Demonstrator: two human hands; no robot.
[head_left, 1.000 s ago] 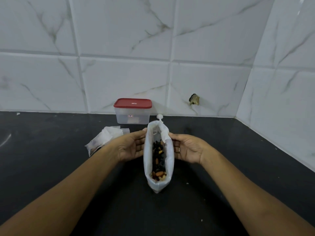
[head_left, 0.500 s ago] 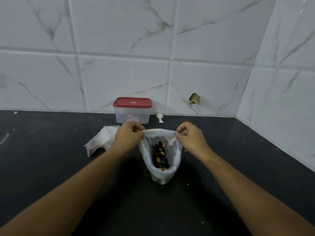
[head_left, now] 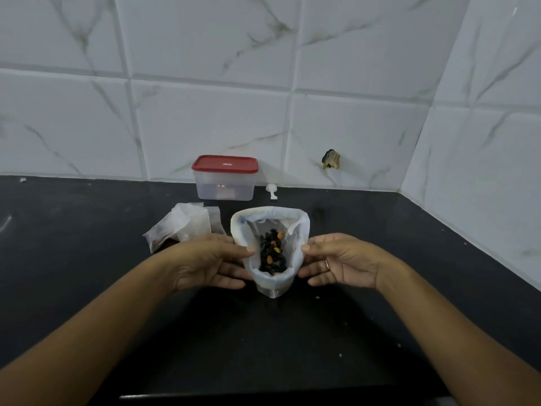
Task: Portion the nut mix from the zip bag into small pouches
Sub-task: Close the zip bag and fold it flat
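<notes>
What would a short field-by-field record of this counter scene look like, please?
Surface: black counter, marbled tile wall behind
Zip bag: upright at centre, mouth wide open, rim looks rolled outward
Contents: nut mix, dark with some orange-brown pieces, low in the bag
Left hand: fingers straight, against the bag's left side
Right hand: fingers straight, thumb against the bag's right side
Small pouches: heap left of the bag
Container: clear, red lid on, by the wall
Small white object: right of the container, kind unclear
</notes>
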